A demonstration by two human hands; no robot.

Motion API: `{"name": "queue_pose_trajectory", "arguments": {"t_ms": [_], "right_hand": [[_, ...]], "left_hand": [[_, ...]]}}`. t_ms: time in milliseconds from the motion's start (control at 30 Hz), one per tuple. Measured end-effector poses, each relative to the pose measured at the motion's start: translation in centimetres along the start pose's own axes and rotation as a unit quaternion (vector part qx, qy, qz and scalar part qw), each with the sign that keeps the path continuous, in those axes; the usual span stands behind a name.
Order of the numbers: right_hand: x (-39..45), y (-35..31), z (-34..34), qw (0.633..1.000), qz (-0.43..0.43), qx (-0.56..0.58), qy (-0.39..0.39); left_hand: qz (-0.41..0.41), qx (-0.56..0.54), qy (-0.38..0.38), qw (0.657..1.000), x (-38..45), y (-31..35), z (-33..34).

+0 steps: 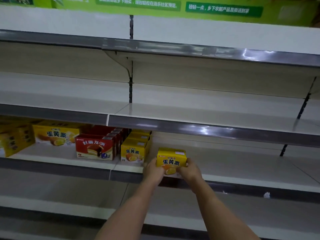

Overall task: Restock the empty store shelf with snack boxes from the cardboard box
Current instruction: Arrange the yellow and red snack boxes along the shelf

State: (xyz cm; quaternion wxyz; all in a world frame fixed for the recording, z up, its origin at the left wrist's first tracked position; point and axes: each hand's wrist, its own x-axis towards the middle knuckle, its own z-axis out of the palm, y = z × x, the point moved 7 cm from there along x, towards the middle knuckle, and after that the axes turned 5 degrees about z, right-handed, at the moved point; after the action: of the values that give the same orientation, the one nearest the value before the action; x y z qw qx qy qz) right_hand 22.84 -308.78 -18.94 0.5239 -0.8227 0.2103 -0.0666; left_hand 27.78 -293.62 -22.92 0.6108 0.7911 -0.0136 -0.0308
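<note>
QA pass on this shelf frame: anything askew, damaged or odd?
Nothing damaged. The yellow box held by the left hand and right hand sits at the shelf front edge, apart from the yellow row. Far left, a large yellow box stands angled.

Head view, my log: two forearms enter from the lower edge, both bare to the frame's bottom, no sleeves showing. Left hand [153,168] and right hand [188,168] ungloved; I see no rings, watch or bands.

A snack box [171,159] sits on the shelf [242,168], right of the box rows [133,153].
</note>
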Motion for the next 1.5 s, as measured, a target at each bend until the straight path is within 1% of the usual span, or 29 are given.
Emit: {"name": "queue_pose_trajectory", "arguments": {"t_ms": [100, 267, 333, 433, 500, 633, 733, 833, 933, 1000, 1067, 1100, 1133, 1200, 1267, 1300, 1400, 1500], "right_hand": [[2.9, -0.3, 0.7, 1.000, 0.007, -0.013, -0.011], [6.2, 0.0, 2.4, 0.999, 0.015, -0.021, -0.026], [7.3, 0.3, 2.9, 0.999, 0.032, -0.001, -0.034], [9.6, 0.4, 3.2, 0.998, 0.060, 0.002, -0.031], [11.2, 0.0, 3.4, 0.998, 0.060, -0.001, -0.028], [14.3, -0.6, 4.2, 0.999, 0.036, -0.009, -0.008], [16.2, -0.7, 5.2, 1.000, 0.018, 0.016, -0.009], [17.2, -0.9, 5.6, 1.000, 0.013, 0.027, -0.011], [17.7, -1.9, 5.3, 0.998, 0.010, 0.056, -0.025], [17.9, -2.4, 5.4, 0.994, 0.009, 0.097, -0.058], [17.6, -2.9, 5.7, 0.990, 0.009, 0.113, -0.080], [18.1, -2.9, 5.8, 0.990, 0.016, 0.114, -0.077], [18.6, -2.8, 6.2, 0.990, 0.018, 0.116, -0.073], [19.3, -2.7, 6.7, 0.992, 0.018, 0.108, -0.066], [19.7, -2.7, 6.9, 0.991, 0.016, 0.118, -0.062], [19.6, -2.7, 6.8, 0.991, 0.020, 0.119, -0.062], [19.1, -2.6, 6.5, 0.990, 0.032, 0.118, -0.068], [17.9, -3.1, 6.0, 0.992, 0.011, 0.108, -0.056]], "left_hand": [[0.004, -0.006, -0.022, 1.000, 2.2, 0.2, 0.7], [0.003, -0.019, -0.015, 1.000, 5.7, -0.7, 1.4], [0.002, -0.025, -0.009, 1.000, 7.0, -1.2, 1.8], [-0.029, -0.040, 0.000, 0.999, 9.1, -2.2, 2.4], [-0.049, -0.034, 0.001, 0.998, 10.9, -2.6, 2.7], [0.009, -0.013, 0.032, 0.999, 15.3, -2.7, 3.5], [0.018, -0.004, 0.050, 0.999, 18.5, -4.1, 3.8], [0.025, -0.004, 0.052, 0.998, 23.7, -7.5, 4.9], [0.031, -0.003, 0.055, 0.998, 29.3, -10.7, 6.4], [0.033, 0.001, 0.056, 0.998, 31.4, -11.7, 6.7], [0.043, -0.010, 0.045, 0.998, 30.2, -9.9, 6.2], [0.049, -0.026, 0.036, 0.998, 29.8, -9.1, 6.1], [0.065, -0.048, 0.033, 0.996, 27.7, -6.7, 5.6], [0.091, -0.098, 0.039, 0.990, 25.3, -3.7, 4.9], [0.088, -0.117, 0.033, 0.989, 24.3, -2.9, 4.9], [0.089, -0.120, 0.043, 0.988, 24.3, -3.0, 4.7], [0.101, -0.092, 0.048, 0.989, 22.9, -2.4, 4.4], [0.080, -0.103, 0.050, 0.990, 21.0, -1.8, 4.2]]}}
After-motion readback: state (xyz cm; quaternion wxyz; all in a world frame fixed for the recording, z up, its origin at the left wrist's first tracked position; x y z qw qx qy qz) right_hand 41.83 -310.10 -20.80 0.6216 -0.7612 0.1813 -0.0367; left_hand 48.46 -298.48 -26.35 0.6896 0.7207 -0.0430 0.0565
